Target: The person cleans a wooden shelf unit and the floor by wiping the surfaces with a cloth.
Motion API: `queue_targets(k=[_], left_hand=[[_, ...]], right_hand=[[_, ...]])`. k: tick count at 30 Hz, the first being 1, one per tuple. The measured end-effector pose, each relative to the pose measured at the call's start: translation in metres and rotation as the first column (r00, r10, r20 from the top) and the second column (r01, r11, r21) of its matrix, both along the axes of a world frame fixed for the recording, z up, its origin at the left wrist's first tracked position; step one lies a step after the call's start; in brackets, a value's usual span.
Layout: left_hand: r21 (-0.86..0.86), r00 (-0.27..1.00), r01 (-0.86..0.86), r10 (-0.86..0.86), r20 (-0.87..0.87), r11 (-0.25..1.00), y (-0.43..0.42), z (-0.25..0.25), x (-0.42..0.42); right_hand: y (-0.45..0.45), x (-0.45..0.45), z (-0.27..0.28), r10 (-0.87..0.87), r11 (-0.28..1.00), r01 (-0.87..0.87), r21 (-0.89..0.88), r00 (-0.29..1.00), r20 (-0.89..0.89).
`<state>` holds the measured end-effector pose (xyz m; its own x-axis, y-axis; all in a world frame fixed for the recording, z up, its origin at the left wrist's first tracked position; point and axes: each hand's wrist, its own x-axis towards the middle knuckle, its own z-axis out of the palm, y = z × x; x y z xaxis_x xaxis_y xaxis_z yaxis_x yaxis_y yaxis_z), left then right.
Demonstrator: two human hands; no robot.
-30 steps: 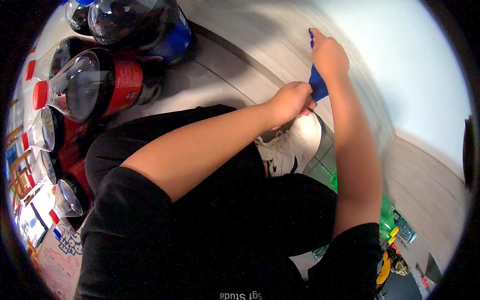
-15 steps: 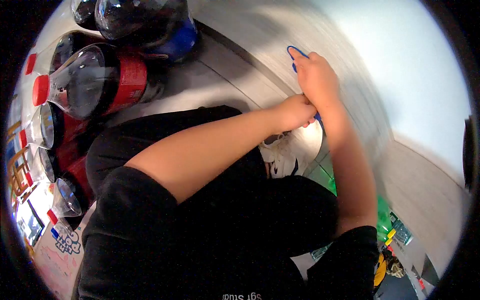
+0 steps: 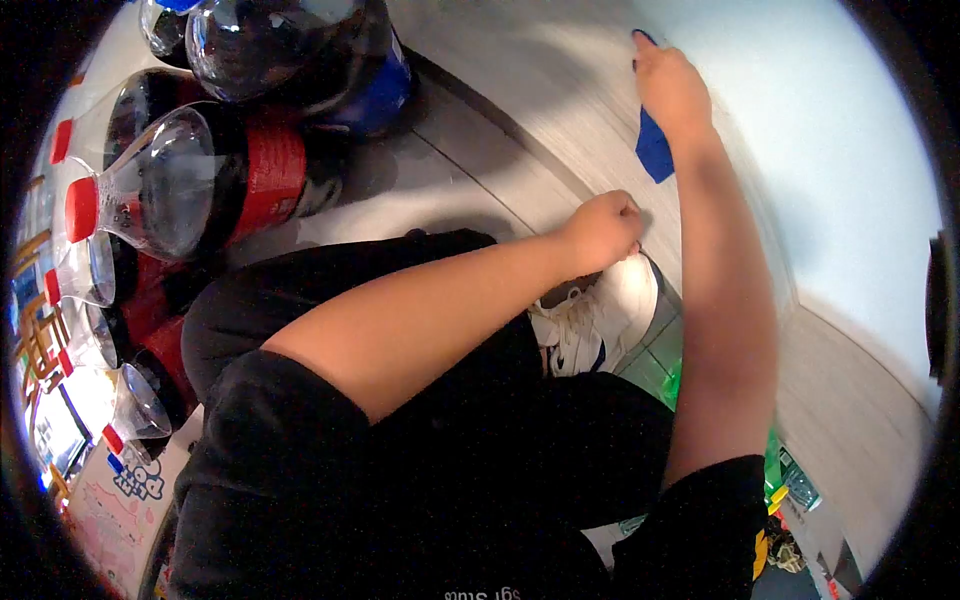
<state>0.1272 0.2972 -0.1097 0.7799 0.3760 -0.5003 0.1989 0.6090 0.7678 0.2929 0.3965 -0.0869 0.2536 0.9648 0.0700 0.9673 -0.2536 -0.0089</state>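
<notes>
My right hand presses a blue cloth against the pale wood-grain board, with the index finger stretched toward the upper edge. A blue rim of the cloth shows around that fingertip, and the rest hangs below the palm. Lower and to the left, my left hand is closed just above a white shoe. Its fingers are curled in, and whether anything small is inside is hidden.
Large bottles of dark drink with red caps, such as the bottle with a red label, stand at the left. A blue-labelled bottle is behind them. Green bottles and a pale wall are at the right.
My right hand has moved up and away from my left hand, taking the blue cloth along. Half a second ago the two hands were touching; now they are apart.
</notes>
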Motion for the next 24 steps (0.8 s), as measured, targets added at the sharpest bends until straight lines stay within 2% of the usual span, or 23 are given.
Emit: queue_targets(k=[2, 4, 5, 7, 8, 10, 12, 14, 15, 17, 18, 20, 24], left_hand=[[-0.02, 1.0, -0.002, 0.002, 0.002, 1.0, 0.001, 0.0, 0.0], [-0.008, 1.0, -0.022, 0.022, -0.004, 1.0, -0.002, -0.002, 0.001], [-0.007, 1.0, -0.022, 0.022, -0.003, 1.0, -0.002, -0.004, 0.001], [0.099, 0.999, -0.019, 0.015, 0.037, 0.995, -0.001, -0.009, 0.001], [0.1, 0.999, -0.018, 0.014, 0.038, 0.995, -0.002, -0.008, 0.0], [0.268, 0.996, 0.05, -0.069, 0.064, 0.962, 0.0, 0.002, -0.005], [0.249, 0.998, 0.038, -0.051, 0.047, 0.968, -0.006, -0.004, -0.002], [0.23, 0.999, 0.025, -0.033, 0.028, 0.973, -0.011, -0.014, 0.001], [0.214, 1.0, -0.008, 0.003, 0.023, 0.977, -0.012, -0.022, 0.003], [0.199, 0.999, -0.043, 0.041, 0.013, 0.979, -0.012, -0.024, 0.003], [0.199, 0.999, -0.045, 0.044, 0.01, 0.979, -0.011, -0.021, 0.002], [0.198, 0.999, -0.049, 0.048, 0.009, 0.979, -0.01, -0.02, 0.002], [0.189, 1.0, -0.013, 0.016, -0.017, 0.982, -0.009, -0.019, 0.003]], right_hand=[[-0.009, -0.025, 0.009, 0.053, 0.996, -0.049, -0.072, 0.997, 0.05], [-0.025, -0.047, 0.012, 0.209, 0.975, -0.212, -0.063, 0.977, -0.041], [-0.033, -0.057, 0.014, 0.209, 0.976, -0.211, -0.063, 0.977, -0.04], [-0.048, -0.072, 0.018, 0.325, 0.937, -0.336, -0.1, 0.939, -0.111], [-0.056, -0.076, 0.017, 0.324, 0.937, -0.335, -0.1, 0.94, -0.109], [-0.068, -0.081, 0.015, 0.398, 0.915, -0.403, -0.003, 0.905, -0.15], [-0.069, -0.08, 0.017, 0.402, 0.914, -0.405, 0.004, 0.906, -0.133], [-0.063, -0.076, 0.018, 0.284, 0.954, -0.288, -0.08, 0.957, -0.06], [-0.057, -0.069, 0.015, 0.284, 0.954, -0.289, -0.081, 0.957, -0.061], [-0.039, -0.047, 0.007, 0.106, 0.994, -0.107, -0.039, 0.994, -0.021], [-0.029, -0.039, 0.006, 0.107, 0.993, -0.108, -0.039, 0.994, -0.023], [-0.012, -0.026, 0.008, -0.052, 0.995, 0.044, -0.089, 0.995, -0.088], [-0.007, -0.028, 0.011, -0.025, 0.993, 0.025, -0.12, 1.0, 0.002]])
